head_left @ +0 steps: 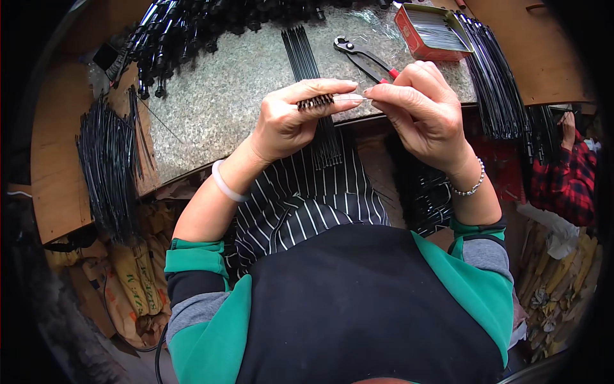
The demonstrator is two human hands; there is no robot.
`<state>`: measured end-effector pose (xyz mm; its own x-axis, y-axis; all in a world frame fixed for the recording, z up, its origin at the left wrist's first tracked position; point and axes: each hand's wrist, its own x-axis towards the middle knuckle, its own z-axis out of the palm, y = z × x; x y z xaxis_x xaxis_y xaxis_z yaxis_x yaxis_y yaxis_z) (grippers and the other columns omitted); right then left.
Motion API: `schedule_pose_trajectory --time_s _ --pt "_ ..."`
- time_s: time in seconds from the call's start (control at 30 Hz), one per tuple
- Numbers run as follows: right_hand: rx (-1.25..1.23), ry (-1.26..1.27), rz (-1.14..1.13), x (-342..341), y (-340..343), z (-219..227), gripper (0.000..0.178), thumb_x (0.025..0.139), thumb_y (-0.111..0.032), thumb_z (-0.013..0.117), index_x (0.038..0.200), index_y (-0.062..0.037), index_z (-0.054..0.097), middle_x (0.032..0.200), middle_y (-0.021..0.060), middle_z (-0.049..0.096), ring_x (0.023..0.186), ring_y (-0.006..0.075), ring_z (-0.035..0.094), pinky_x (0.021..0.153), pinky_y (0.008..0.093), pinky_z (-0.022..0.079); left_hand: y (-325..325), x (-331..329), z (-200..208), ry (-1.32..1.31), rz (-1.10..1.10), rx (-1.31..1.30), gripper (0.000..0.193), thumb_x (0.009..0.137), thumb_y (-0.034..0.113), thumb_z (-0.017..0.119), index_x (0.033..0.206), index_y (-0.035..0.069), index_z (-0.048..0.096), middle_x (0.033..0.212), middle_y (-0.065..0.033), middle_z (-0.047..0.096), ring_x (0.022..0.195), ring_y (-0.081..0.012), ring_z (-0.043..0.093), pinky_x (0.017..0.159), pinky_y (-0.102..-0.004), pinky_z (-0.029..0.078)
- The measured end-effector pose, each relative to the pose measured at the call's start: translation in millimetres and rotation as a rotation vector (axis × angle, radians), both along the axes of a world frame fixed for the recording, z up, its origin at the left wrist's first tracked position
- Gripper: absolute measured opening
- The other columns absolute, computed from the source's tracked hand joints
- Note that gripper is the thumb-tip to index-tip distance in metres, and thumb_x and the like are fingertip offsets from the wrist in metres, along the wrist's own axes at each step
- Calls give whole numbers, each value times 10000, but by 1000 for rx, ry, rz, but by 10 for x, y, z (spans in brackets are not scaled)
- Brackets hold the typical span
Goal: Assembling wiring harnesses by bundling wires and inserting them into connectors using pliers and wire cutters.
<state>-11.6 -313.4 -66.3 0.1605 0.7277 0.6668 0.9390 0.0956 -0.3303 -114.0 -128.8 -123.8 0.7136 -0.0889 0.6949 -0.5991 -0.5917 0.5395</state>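
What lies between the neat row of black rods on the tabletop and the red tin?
In the head view, red-handled pliers lie between the row and the tin, with thin loose strands nearer the tin.

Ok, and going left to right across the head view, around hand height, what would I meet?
Bundle of thin black rods → left hand, holding a small dark ridged piece → right hand, fingertips pinched → second bundle of black rods → another person's red-and-black checked sleeve.
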Motion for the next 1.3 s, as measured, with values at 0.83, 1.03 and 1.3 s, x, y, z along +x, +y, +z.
schedule_pose_trajectory --time_s 0.83,1.03,1.3 --pt "19 91 102 -45 113 -79 213 705 4 665 913 -46 657 692 18 520 618 174 456 592 268 380 -1 -12 0 -38 -69 -2 500 631 -135 533 1017 154 665 1048 -115 624 912 -264 629 754 -323 532" --pt "66 -74 123 -39 138 -54 241 718 10 656 953 -46 660 700 31 522 625 177 475 600 264 397 -9 -17 32 -20 -59 31 473 630 -120 552 1004 147 667 1044 -118 623 908 -265 628 752 -325 532" --pt "-22 225 122 -128 173 -61 281 746 -16 648 1026 -35 628 785 67 531 698 179 508 613 266 424 34 -36 -12 33 -41 78 370 644 -68 602 965 105 666 993 -117 628 921 -274 620 768 -333 523"
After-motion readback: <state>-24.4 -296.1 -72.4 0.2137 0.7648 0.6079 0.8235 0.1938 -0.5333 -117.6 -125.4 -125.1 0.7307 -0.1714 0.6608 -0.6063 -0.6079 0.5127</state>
